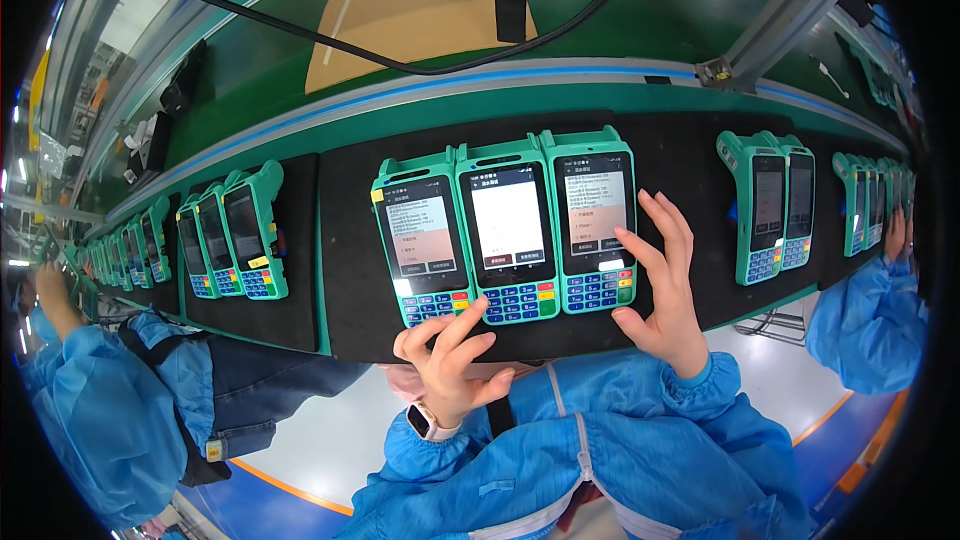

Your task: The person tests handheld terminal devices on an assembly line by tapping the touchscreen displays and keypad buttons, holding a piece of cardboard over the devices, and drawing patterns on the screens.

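Touching the keypads at frame centre, the left hand [447, 357] and right hand [662, 285] spread open fingers over three green payment terminals [506, 230] on a black mat [345, 270]; screen text is unreadable.

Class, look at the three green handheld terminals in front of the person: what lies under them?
The three green terminals lie side by side on a black mat, which rests on the green conveyor belt. What is beneath the mat under the terminals is covered.
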`<action>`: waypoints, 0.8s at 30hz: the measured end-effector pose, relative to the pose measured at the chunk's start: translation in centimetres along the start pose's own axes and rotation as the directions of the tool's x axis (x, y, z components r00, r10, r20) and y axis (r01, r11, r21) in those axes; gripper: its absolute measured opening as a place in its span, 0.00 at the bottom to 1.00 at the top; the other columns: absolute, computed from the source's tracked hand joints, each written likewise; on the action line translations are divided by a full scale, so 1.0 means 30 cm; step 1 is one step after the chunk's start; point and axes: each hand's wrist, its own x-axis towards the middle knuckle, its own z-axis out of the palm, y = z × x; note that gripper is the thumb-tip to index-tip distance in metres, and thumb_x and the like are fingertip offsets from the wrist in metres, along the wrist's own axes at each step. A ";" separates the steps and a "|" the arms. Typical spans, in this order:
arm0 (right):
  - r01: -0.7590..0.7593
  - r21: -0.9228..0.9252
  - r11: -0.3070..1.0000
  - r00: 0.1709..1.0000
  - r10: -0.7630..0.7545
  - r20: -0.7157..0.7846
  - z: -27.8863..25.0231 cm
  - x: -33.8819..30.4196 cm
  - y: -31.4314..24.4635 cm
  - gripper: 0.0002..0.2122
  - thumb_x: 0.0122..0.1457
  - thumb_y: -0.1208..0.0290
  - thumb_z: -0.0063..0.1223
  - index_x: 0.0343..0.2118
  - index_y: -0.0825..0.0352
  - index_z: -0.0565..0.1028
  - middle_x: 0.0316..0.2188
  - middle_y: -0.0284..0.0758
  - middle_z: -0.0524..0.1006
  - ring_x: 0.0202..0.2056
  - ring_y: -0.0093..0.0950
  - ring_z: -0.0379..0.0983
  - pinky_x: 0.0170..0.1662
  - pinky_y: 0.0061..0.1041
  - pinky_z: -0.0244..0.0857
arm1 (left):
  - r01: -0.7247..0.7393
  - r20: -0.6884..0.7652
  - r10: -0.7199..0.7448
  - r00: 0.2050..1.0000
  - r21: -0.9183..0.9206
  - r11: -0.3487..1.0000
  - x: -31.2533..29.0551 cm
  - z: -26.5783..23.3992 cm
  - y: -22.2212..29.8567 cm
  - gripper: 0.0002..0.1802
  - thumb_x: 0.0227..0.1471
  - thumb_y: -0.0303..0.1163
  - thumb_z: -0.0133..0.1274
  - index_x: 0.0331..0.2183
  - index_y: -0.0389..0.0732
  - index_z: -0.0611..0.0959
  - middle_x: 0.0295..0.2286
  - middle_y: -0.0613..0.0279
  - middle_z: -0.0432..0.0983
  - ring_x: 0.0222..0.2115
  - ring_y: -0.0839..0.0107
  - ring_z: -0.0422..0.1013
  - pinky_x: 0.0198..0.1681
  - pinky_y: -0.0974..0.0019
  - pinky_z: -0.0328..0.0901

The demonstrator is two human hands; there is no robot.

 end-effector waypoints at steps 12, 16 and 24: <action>-0.016 0.002 1.000 1.000 0.016 0.002 -0.009 0.008 0.001 0.30 0.50 0.51 0.55 0.56 0.60 0.69 0.63 0.48 0.55 0.63 0.51 0.46 0.62 0.50 0.43 | -0.018 -0.075 0.021 0.997 0.032 0.999 0.015 0.024 0.013 0.20 0.46 0.55 0.54 0.28 0.49 0.79 0.45 0.69 0.78 0.41 0.69 0.62 0.47 0.64 0.49; -0.022 0.017 1.000 1.000 0.022 0.003 -0.007 0.013 -0.002 0.27 0.50 0.52 0.55 0.53 0.59 0.72 0.63 0.48 0.55 0.63 0.52 0.47 0.63 0.51 0.42 | -0.006 -0.097 0.008 0.995 0.023 1.000 0.008 0.032 0.009 0.20 0.47 0.56 0.53 0.25 0.49 0.79 0.43 0.70 0.79 0.40 0.69 0.62 0.46 0.64 0.49; -0.124 -0.017 0.992 0.992 0.124 0.009 0.007 0.013 0.005 0.30 0.54 0.54 0.53 0.59 0.61 0.64 0.64 0.48 0.51 0.64 0.51 0.43 0.63 0.51 0.40 | -0.024 -0.105 0.032 0.994 0.076 0.997 -0.002 0.035 0.006 0.18 0.47 0.55 0.53 0.27 0.51 0.78 0.43 0.72 0.79 0.41 0.69 0.63 0.45 0.63 0.50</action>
